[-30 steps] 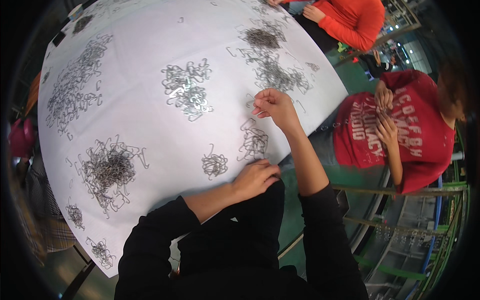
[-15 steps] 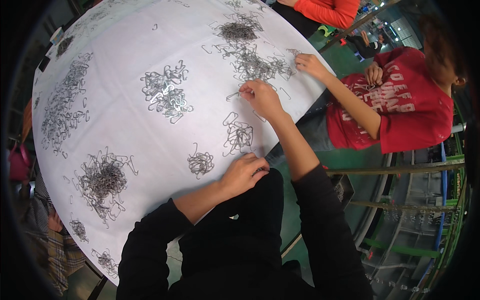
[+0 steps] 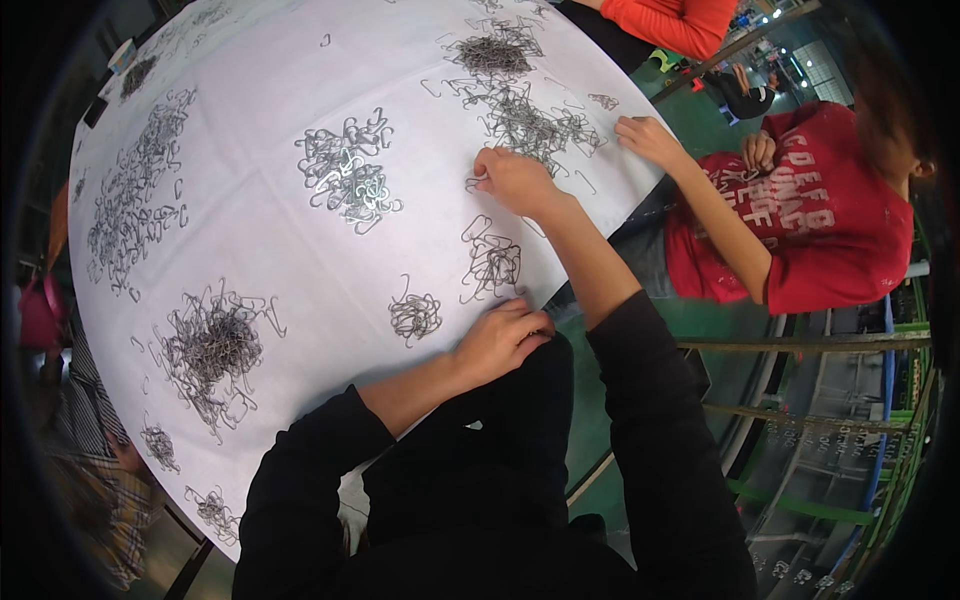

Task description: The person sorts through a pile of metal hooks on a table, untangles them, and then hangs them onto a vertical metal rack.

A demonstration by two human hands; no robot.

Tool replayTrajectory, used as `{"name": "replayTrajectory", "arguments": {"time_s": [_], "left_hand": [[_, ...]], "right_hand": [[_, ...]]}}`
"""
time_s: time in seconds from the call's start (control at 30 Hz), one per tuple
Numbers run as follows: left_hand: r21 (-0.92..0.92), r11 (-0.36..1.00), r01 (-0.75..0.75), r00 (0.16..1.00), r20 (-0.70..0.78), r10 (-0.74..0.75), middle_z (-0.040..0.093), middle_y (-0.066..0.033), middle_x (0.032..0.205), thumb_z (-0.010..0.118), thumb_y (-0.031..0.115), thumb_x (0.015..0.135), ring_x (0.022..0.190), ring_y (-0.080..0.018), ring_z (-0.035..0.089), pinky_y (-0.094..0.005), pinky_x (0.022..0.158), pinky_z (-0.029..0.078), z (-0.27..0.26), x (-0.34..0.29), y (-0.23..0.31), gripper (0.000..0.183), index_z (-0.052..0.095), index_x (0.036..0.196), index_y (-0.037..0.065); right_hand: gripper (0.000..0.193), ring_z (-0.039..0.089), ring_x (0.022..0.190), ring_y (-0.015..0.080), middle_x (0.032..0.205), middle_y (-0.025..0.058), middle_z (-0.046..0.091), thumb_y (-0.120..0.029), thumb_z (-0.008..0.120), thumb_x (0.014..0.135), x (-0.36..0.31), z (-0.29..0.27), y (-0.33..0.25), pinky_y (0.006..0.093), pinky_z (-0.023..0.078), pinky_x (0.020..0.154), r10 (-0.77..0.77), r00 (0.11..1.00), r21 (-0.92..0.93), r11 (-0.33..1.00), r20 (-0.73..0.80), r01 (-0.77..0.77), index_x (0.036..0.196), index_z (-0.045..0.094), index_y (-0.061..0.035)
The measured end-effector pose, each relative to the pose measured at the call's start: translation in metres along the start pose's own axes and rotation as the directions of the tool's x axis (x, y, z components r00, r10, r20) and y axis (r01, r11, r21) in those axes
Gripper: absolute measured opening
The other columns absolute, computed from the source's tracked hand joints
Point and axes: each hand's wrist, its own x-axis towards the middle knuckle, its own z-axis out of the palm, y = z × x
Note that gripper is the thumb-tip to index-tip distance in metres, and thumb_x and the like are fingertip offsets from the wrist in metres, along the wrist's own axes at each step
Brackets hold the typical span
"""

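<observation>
My right hand (image 3: 517, 182) is over the white table, thumb and fingers pinched on a thin wire hook (image 3: 472, 185) whose bent end pokes out at the fingertips. Beyond it spreads a loose heap of wire hooks (image 3: 522, 118). At the table's near edge rests my left hand (image 3: 497, 340), its fingers curled in against the thumb; whatever they hold is hidden. Just past that hand lies a small group of hooks (image 3: 493, 262), and to its left a tighter tangled clump (image 3: 414, 315).
Further hook piles lie at the table's middle (image 3: 350, 175), near left (image 3: 215, 345) and far left (image 3: 140, 190). A co-worker in a red shirt (image 3: 800, 215) sits at right, one hand (image 3: 650, 140) at the table edge. A paper cup (image 3: 122, 56) stands far left.
My right hand has drawn slightly left and turned, bringing the hook closer in to its fingertips. My left hand stays at the table edge. The whole view has shifted a little.
</observation>
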Motion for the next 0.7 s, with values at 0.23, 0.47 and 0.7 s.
{"name": "replayTrajectory", "arguments": {"time_s": [0.23, 0.47, 0.7], "left_hand": [[-0.046, 0.999, 0.022, 1.000, 0.015, -0.021, 0.057, -0.0082, 0.076, 0.065, 0.005, 0.078, 0.072, -0.0245, 0.058, -0.0337, 0.066, 0.048, -0.006, 0.004, 0.003, 0.009, 0.063, 0.087, 0.006], [-0.061, 0.996, 0.070, 0.997, -0.013, -0.071, 0.057, -0.0086, 0.077, 0.064, 0.004, 0.079, 0.070, -0.0215, 0.059, -0.0311, 0.063, 0.048, -0.001, 0.003, 0.006, 0.011, 0.064, 0.090, 0.005], [-0.140, 0.978, 0.153, 0.987, -0.037, -0.159, 0.064, -0.0085, 0.081, 0.063, 0.000, 0.079, 0.072, -0.0203, 0.062, -0.0305, 0.064, 0.050, -0.003, 0.001, 0.014, 0.024, 0.061, 0.103, 0.005]], "right_hand": [[0.018, 0.063, 0.072, 0.0217, 0.085, 0.0091, 0.062, -0.014, 0.066, 0.081, -0.010, -0.012, 0.003, 0.0341, 0.050, 0.065, 0.164, 0.987, 0.309, 0.938, 0.008, -0.158, 0.094, 0.060, -0.0049], [0.015, 0.061, 0.064, 0.0093, 0.074, 0.0051, 0.062, -0.013, 0.068, 0.083, -0.130, -0.026, -0.012, 0.0208, 0.049, 0.053, 0.462, 0.882, 0.955, 0.212, 0.091, -0.210, 0.086, 0.062, 0.0005], [0.012, 0.047, 0.059, 0.0035, 0.069, -0.0035, 0.057, -0.017, 0.069, 0.083, -0.223, -0.003, -0.057, 0.0183, 0.034, 0.053, 0.693, 0.706, 0.978, 0.008, 0.144, -0.207, 0.085, 0.065, -0.0059]]}}
